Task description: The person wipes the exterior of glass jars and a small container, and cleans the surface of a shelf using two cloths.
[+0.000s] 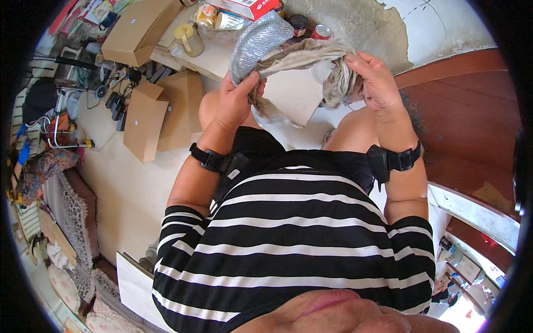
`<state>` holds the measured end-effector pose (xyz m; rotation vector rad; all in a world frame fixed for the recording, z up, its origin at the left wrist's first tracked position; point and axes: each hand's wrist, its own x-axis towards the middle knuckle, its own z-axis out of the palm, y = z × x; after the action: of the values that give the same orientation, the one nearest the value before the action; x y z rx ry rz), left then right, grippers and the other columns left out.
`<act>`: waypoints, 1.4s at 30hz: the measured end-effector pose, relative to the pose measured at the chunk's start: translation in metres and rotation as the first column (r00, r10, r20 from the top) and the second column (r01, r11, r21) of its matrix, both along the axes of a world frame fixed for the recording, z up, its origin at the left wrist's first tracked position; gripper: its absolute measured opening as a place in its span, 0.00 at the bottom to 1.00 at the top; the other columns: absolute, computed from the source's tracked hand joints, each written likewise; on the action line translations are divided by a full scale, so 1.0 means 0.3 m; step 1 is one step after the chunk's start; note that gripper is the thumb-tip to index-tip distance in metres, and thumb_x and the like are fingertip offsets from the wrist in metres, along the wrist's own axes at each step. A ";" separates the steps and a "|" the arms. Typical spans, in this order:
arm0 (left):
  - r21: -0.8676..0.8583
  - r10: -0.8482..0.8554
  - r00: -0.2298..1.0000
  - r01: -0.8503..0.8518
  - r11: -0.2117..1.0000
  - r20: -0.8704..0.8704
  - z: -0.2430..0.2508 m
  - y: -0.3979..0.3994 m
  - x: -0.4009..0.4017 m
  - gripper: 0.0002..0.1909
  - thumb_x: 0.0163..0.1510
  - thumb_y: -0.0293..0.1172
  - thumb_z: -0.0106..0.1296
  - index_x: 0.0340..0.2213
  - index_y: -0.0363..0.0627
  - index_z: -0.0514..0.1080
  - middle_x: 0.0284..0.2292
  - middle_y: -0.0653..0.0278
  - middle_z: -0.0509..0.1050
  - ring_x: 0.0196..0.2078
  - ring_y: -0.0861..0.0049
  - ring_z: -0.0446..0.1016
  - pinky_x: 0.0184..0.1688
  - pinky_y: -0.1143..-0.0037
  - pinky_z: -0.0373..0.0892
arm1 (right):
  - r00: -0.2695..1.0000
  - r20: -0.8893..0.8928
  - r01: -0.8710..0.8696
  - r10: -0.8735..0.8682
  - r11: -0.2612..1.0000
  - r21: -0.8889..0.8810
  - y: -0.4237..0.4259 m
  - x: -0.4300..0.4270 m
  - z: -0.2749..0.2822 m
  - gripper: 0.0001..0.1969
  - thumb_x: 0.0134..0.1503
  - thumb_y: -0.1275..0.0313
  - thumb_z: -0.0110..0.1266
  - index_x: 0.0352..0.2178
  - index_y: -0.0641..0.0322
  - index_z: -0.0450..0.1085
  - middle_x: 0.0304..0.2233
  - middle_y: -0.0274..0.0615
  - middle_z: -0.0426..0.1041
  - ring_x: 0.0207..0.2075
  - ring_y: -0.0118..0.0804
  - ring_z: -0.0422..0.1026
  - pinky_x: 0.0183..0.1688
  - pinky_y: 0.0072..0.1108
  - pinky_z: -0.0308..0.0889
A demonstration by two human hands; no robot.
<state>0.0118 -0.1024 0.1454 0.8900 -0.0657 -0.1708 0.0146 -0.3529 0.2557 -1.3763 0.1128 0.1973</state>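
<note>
A shiny silver item (260, 39) with a mesh-like texture rises from my left hand (237, 98), its lower end gripped under the thumb. I cannot tell exactly what kind of item it is. A crumpled, dirty grey-beige cloth (306, 56) stretches between my two hands, above my knees. Its left part passes against the fingers of my left hand and hangs down beside them. My right hand (377, 83) pinches the cloth's other end, where a bunched part droops below the fingers. Some of the right fingers are hidden by the folds.
Ahead, a table (208, 64) carries a yellow-lidded jug (189, 39), a red-and-white box (243, 6), a dark jar (298, 25) and a can (321, 32). Cardboard boxes (145, 120) stand at left near black adapters (116, 108). Red-brown wooden furniture (466, 112) borders my right.
</note>
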 end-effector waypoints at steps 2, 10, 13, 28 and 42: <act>0.106 -0.012 0.998 0.019 0.994 -0.065 -0.033 -0.011 -0.005 0.12 0.57 0.30 0.50 0.42 0.40 0.68 0.31 0.64 0.73 0.32 0.78 0.71 0.36 0.77 0.68 | 0.988 0.008 -0.151 0.155 0.970 -0.192 0.036 0.002 0.042 0.14 0.54 0.60 0.58 0.31 0.61 0.74 0.24 0.34 0.74 0.21 0.22 0.69 0.22 0.16 0.63; -0.456 -0.268 0.956 0.186 0.870 -0.120 -0.003 -0.072 -0.005 0.26 0.56 0.47 0.48 0.50 0.41 0.65 0.43 0.58 0.72 0.49 0.61 0.70 0.54 0.58 0.65 | 0.870 0.262 -0.218 0.417 0.803 -0.555 0.134 0.000 -0.014 0.18 0.52 0.65 0.58 0.42 0.63 0.68 0.32 0.36 0.74 0.30 0.25 0.72 0.30 0.18 0.67; -0.448 -0.201 0.930 0.046 0.893 -0.306 -0.068 -0.011 0.041 0.18 0.53 0.45 0.54 0.30 0.39 0.71 0.31 0.56 0.75 0.40 0.61 0.74 0.49 0.59 0.68 | 0.979 0.131 -0.140 0.155 0.984 -0.112 0.070 0.030 -0.035 0.18 0.54 0.69 0.56 0.46 0.62 0.65 0.34 0.34 0.73 0.31 0.24 0.72 0.30 0.16 0.67; -0.323 -0.090 0.992 0.057 0.945 -0.088 0.005 -0.089 0.060 0.16 0.52 0.24 0.53 0.44 0.38 0.68 0.40 0.60 0.74 0.40 0.68 0.75 0.45 0.67 0.72 | 0.995 -0.070 -0.069 0.071 0.997 0.029 0.078 0.037 -0.144 0.17 0.60 0.56 0.50 0.37 0.61 0.71 0.34 0.34 0.73 0.37 0.25 0.70 0.39 0.22 0.67; 0.009 -0.077 0.930 0.086 0.996 -0.360 0.025 -0.044 -0.008 0.12 0.58 0.35 0.47 0.40 0.40 0.70 0.40 0.60 0.73 0.51 0.62 0.70 0.48 0.66 0.68 | 0.962 0.263 -0.245 0.077 0.672 0.699 -0.091 0.034 -0.151 0.21 0.65 0.60 0.36 0.52 0.62 0.61 0.46 0.42 0.71 0.44 0.38 0.73 0.45 0.31 0.70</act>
<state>0.0095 -0.1157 0.1530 0.8687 0.2419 -0.4106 0.0247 -0.3804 0.2104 -0.5846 -0.2577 0.2114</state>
